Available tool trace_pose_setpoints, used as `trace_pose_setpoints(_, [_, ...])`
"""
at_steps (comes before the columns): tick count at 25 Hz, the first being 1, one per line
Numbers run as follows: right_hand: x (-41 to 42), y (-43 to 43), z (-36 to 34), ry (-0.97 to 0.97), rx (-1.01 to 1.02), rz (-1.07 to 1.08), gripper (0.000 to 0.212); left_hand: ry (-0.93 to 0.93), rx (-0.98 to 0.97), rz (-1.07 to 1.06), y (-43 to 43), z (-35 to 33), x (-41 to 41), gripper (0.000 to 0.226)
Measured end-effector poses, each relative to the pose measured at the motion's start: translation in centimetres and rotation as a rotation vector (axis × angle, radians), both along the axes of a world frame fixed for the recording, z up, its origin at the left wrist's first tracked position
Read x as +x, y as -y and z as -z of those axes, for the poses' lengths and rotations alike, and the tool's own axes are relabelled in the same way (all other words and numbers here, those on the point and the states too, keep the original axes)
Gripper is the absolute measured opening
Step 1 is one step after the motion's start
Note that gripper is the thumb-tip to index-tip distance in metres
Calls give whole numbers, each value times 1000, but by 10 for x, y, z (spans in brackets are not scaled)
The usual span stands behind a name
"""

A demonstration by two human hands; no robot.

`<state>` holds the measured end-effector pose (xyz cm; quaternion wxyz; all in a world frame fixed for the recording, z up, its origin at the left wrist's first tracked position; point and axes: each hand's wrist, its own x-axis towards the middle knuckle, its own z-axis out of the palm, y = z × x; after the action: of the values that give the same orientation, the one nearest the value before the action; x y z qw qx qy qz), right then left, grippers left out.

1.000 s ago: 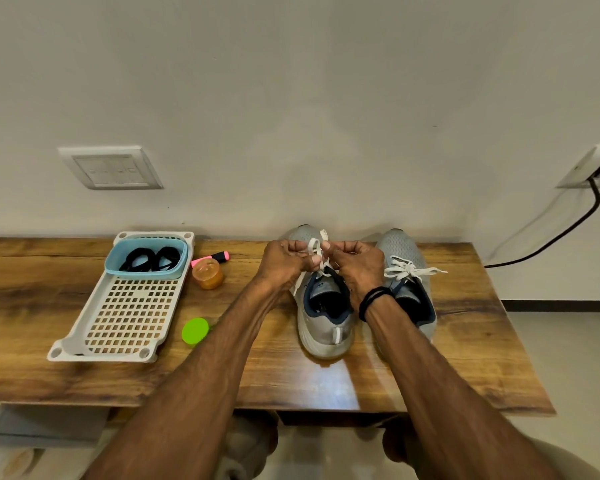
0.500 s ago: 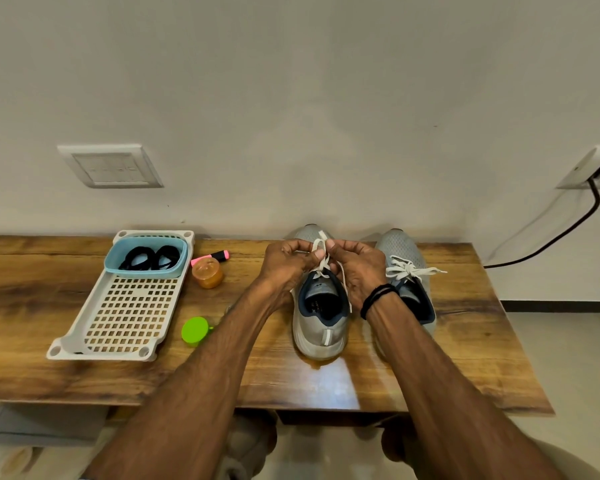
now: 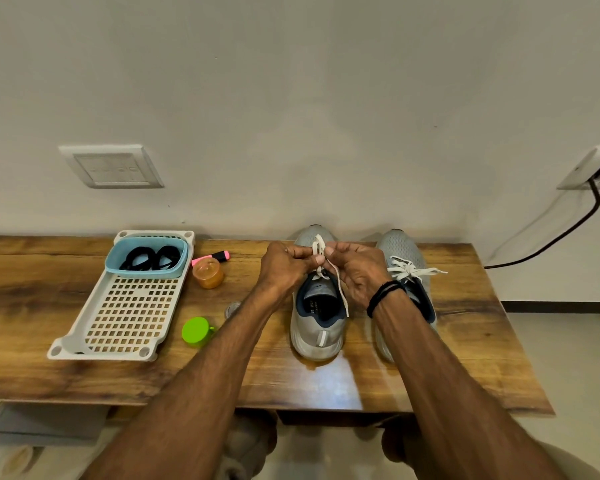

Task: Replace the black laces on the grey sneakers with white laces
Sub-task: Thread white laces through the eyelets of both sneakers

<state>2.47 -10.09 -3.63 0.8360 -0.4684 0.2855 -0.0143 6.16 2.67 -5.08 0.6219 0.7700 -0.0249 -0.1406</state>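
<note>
White lace (image 3: 319, 244), pinched by curled left hand (image 3: 284, 268) and right hand (image 3: 358, 271), over grey sneaker (image 3: 317, 341)

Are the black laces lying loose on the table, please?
No, the black laces sit coiled inside the blue bin on the white tray.

Both forearms are bare. They enter from the near edge and converge toward the far centre, the left forearm running up from the near left and the right forearm from the near right. Both arms are extended with the wrists roughly straight.

The left hand (image 3: 284, 268) and right hand (image 3: 359, 273) meet at the same height, close together with their fingertips facing each other. On both hands the fingers are curled inward. Each hand pinches the white lace (image 3: 318, 245) between thumb and fingertips, with the lace rising between the two hands.

A black band (image 3: 383, 294) encircles the right wrist.
</note>
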Motion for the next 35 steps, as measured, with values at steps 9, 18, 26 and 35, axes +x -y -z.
trace_pose_setpoints(9, [0,-2,-1,-32,-448,16,14,-168,-164,-90,8,-4,-4,11])
trace_pose_setpoints(18, [5,-4,9,-61,-705,50,21,-310,-366,-82,7,-6,-4,11])
trace_pose_setpoints(26, [5,6,9,5,-246,-40,5,-446,-448,-29,2,-6,1,13])
trace_pose_setpoints(35, [5,4,10,-4,-416,-24,19,-449,-355,175,-7,-13,1,18])
